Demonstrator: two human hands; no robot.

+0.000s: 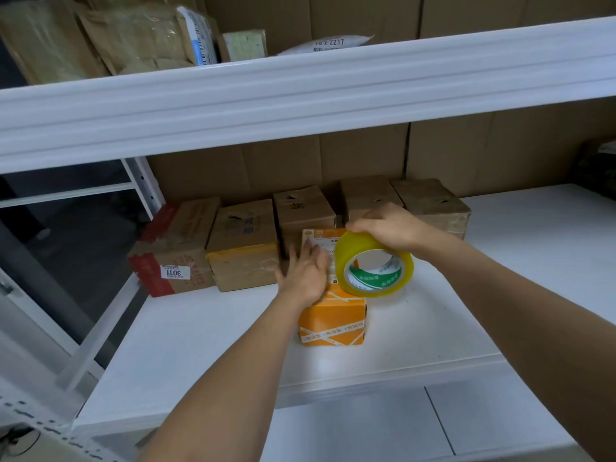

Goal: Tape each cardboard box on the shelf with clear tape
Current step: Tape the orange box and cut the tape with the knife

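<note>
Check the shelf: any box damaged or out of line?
The orange box sits alone, forward of the back row, under the left hand. Several brown boxes show torn patches on top, e.g. the tallest brown box. The right hand grips the tape roll.

White shelf: orange box, brown boxes.

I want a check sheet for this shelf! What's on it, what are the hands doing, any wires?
Surface: white shelf, boxes at the back.
Job's things: orange box in front; tape roll upright on it; five brown boxes in a row behind.
Clutter: parcels on the upper shelf.
Hands: left hand lies flat on the orange box; right hand grips the tape roll.
Cables: nothing seen.
Surroundings: cardboard wall behind.
</note>
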